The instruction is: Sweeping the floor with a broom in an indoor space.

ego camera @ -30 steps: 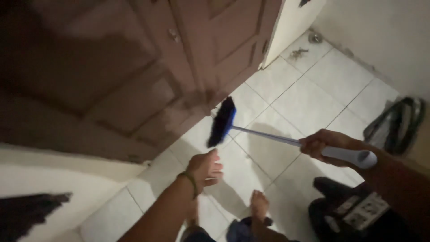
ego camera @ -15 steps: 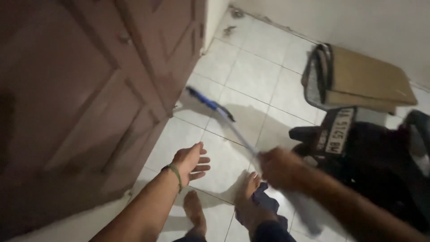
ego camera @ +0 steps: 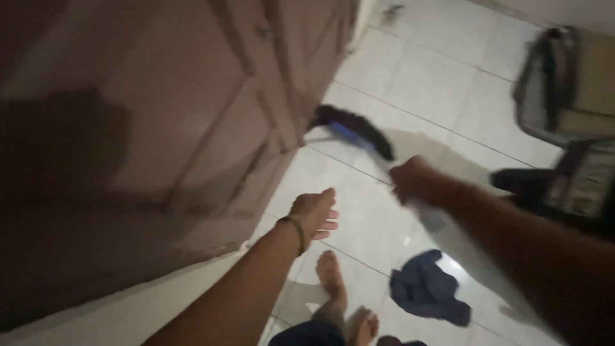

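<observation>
My right hand [ego camera: 413, 181] grips the pale handle of a broom, whose blue head with dark bristles [ego camera: 353, 131] rests on the white tiled floor [ego camera: 442, 83] next to the base of a brown wooden door [ego camera: 192, 109]. The frame is blurred by motion. My left hand [ego camera: 314, 214] hangs open in the air above the tiles, holding nothing, with a thin band on its wrist. My bare feet [ego camera: 333, 282] stand on the floor below it.
A crumpled blue cloth [ego camera: 426, 288] lies on the tiles near my feet. At the right stand a dark vehicle part with a plate [ego camera: 576, 186] and a tan and grey folded object [ego camera: 570, 83] by the wall.
The view has swung and the broom head has moved closer to the door's base. The blue cloth, earlier under my foot, now lies free on the tiles.
</observation>
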